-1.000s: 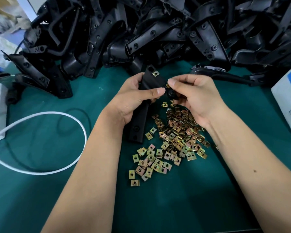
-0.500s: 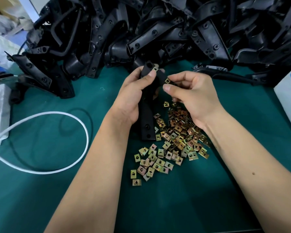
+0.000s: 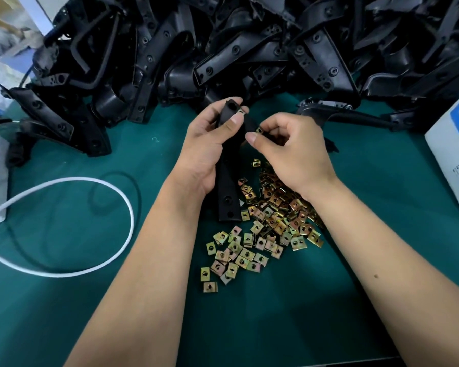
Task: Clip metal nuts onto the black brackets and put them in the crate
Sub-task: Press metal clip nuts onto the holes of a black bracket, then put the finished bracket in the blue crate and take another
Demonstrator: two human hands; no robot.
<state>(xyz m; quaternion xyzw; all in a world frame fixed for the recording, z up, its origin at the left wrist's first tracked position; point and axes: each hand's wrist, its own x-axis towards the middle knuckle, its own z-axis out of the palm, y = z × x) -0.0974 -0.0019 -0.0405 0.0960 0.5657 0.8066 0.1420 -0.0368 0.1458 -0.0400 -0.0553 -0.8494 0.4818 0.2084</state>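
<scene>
Gripping a long black bracket [image 3: 226,192] near its upper end, the left hand [image 3: 206,144] curls round the part with the thumb pressed across its front face, and the bracket hangs downward so that its lower end reaches the near edge of the nut pile. A metal clip nut [image 3: 240,111] already sits on the bracket's top end, just beside the left thumb tip. The right hand [image 3: 293,152] is closed, pinching a second small clip nut [image 3: 259,130] between thumb and forefinger, right against the side of the bracket; whether the nut is seated on it cannot be told. Below both hands, a loose pile of brass-coloured clip nuts [image 3: 265,229] spreads over the green surface [image 3: 276,321], some scattered singly towards the near side. A big heap of black brackets [image 3: 223,49] fills the far side of the surface. A white cable [image 3: 112,197] loops across the left part of the surface, and a white cardboard box [image 3: 456,154] with a blue label stands at the right edge.
</scene>
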